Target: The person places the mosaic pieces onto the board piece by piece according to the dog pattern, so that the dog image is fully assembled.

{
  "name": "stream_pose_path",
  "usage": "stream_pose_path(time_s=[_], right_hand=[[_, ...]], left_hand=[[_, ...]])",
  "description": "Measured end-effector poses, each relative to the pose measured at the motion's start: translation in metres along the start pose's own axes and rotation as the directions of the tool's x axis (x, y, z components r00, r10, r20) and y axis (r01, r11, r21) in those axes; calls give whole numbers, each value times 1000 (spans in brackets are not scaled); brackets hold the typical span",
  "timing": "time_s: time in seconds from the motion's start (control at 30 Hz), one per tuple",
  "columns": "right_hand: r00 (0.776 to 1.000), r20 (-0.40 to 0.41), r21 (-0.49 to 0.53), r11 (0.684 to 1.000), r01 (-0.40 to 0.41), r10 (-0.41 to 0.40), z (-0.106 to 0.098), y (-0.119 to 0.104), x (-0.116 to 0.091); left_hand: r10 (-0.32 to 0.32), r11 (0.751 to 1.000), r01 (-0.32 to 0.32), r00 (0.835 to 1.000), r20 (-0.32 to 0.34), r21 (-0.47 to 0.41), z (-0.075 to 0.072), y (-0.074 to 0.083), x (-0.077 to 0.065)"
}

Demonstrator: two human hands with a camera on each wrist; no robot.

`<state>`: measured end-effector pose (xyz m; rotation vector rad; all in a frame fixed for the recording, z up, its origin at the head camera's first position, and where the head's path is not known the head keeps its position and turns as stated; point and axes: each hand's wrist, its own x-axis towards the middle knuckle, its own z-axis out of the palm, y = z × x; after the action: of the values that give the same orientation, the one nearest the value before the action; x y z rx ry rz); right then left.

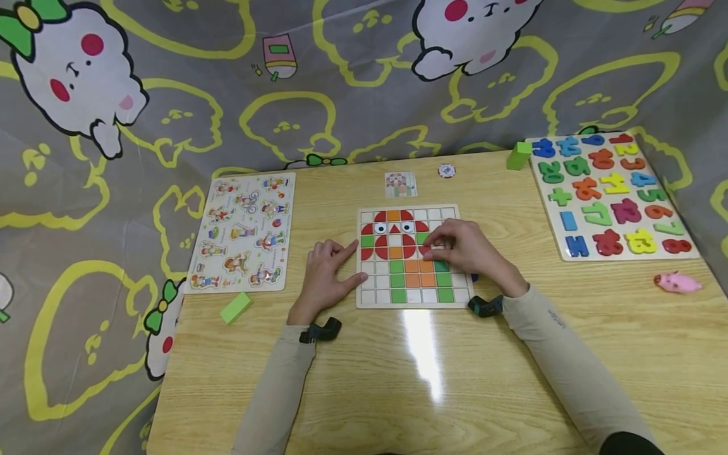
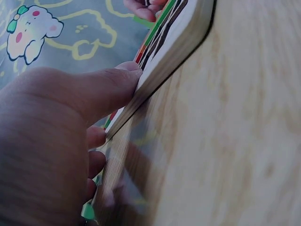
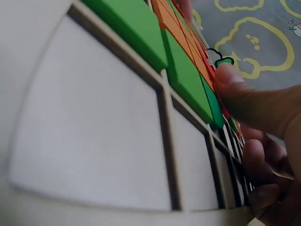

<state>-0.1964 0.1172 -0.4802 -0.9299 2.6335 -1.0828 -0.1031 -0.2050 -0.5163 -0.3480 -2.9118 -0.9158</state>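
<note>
A square grid board (image 1: 374,294) lies mid-table, with red, orange and green pieces forming a figure with two eye pieces (image 1: 407,227). My left hand (image 1: 327,276) is at its left side, thumb and forefinger extended. In the left wrist view the thumb (image 2: 123,80) rests against the board's wooden edge. Over the right side of the grid, my right hand (image 1: 472,249) pinches a small red piece (image 1: 423,250) between thumb and forefinger, low over the cells. Seen from the right wrist, the thumb (image 3: 230,82) is close beside a dark green tile (image 3: 214,104).
Beyond the board lie a picture card (image 1: 400,184) and a poker chip (image 1: 447,170). A picture puzzle (image 1: 234,282) and green block (image 1: 236,308) are on the left. To the right are a number puzzle (image 1: 625,258), an upright green block (image 1: 519,156) and a pink pig (image 1: 677,282).
</note>
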Motion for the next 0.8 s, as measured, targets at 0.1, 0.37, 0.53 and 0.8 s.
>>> stream_pose_path(time_s=[0.1,0.37,0.53,0.8], right_hand=[[1000,-24,12,1000,-6,6,0,0,-1],[999,-44,52,998,-28,30,-11,6,-12],[993,-51,25,994,-104,105,-38,14,-45],[982,81,11,985,-170,169,-43,26,-88]], left_hand=[[5,1000,-5,1000,-3,1,0,0,0],[10,1000,-10,1000,-11,1,3,1,0],[2,1000,-2,1000,2,-4,3,4,-1],[11,1000,-11,1000,-13,-1,1,3,-1]])
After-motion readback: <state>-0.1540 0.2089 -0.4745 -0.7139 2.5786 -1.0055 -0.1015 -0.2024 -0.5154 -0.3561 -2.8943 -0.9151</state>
